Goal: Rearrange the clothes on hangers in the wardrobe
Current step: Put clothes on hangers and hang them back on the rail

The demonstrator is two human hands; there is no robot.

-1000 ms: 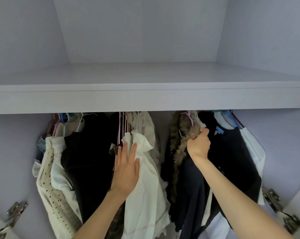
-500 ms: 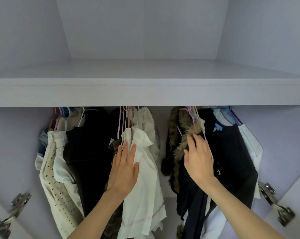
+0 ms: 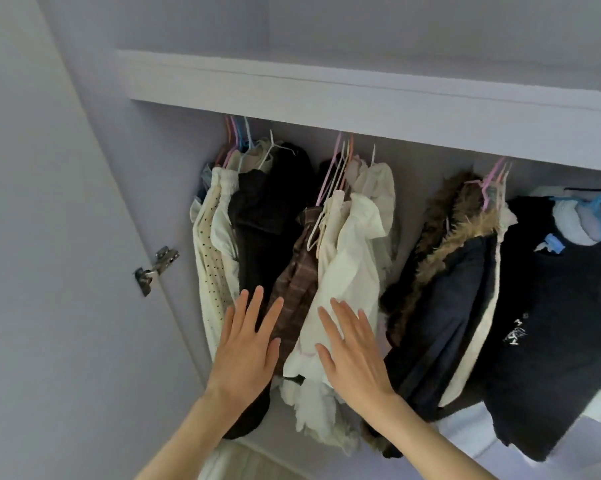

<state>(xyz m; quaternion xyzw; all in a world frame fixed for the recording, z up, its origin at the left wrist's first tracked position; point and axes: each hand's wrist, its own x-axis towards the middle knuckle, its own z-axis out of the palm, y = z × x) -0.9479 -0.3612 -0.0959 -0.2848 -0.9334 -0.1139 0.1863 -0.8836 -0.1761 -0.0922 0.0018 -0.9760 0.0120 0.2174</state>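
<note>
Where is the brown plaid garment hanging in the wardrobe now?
In the head view the brown plaid garment hangs left of centre, between the black garment on its left and the white shirt on its right, just above the left hand.

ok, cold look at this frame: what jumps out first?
Two flat hands low in the middle: the left hand lies on a black garment, the right hand on a white blouse, with a brown plaid piece between them. To the right, a dark coat with a brown fur collar stands out, then a black fuzzy sweater. Pastel hangers crowd in under the shelf.
</note>
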